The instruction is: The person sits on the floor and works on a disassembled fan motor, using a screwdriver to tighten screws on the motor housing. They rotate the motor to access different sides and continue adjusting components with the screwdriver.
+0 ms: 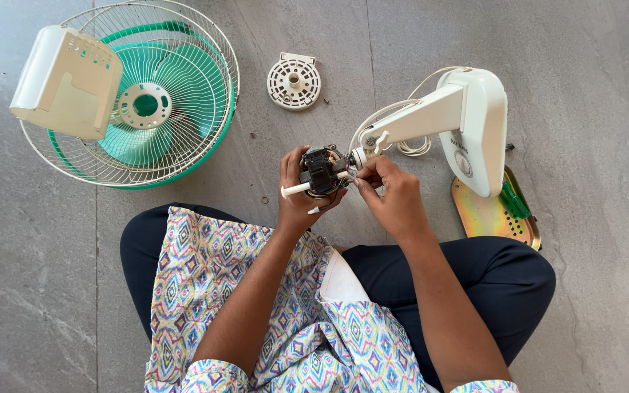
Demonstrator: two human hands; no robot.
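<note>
My left hand [296, 198] grips a small black fan motor [319, 170] with a white shaft sticking out to the left. My right hand [391, 193] pinches at the joint where the motor meets the white fan neck and base [467, 124], fingers closed on that joint. White cable loops hang behind the neck. I sit cross-legged on the floor, both hands in front of my knees.
A wire fan guard [183, 156] with a green blade inside lies at upper left, a cream motor cover [67, 84] resting on it. A round white vented cap [294, 81] lies on the grey floor. A brass-coloured plate [485, 215] with a green-handled screwdriver [515, 200] sits at right.
</note>
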